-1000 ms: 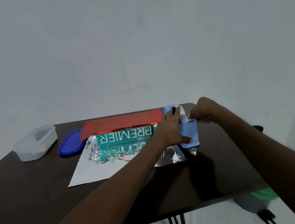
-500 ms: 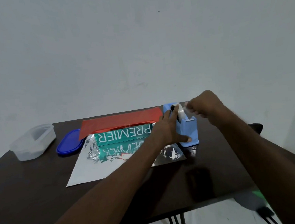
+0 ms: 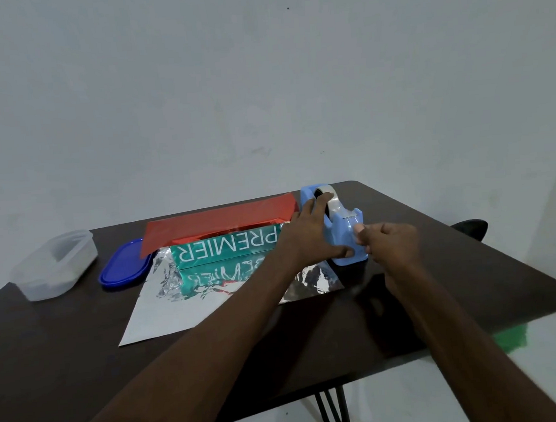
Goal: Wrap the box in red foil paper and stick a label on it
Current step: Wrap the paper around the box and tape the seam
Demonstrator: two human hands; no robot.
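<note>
From the head view we saw a clear tub (image 3: pixel 54 265), contents unclear, beside its blue lid (image 3: pixel 123 264) on the table (image 3: pixel 47 345). The green box (image 3: pixel 226 246) lay on foil paper (image 3: pixel 165 316), red flap behind. Our left hand (image 3: pixel 308 238) clasped the tape dispenser (image 3: pixel 345 235); our right hand (image 3: pixel 389 245) was curled at its front, pinching something too small to make out.

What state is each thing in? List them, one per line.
box: lying on the foil, unwrapped
red foil paper: partly folded against the box
tape dispenser: upright, held by left hand
right hand: pinching at the dispenser's cutter
clear container: open
blue lid: off, flat on table
</note>
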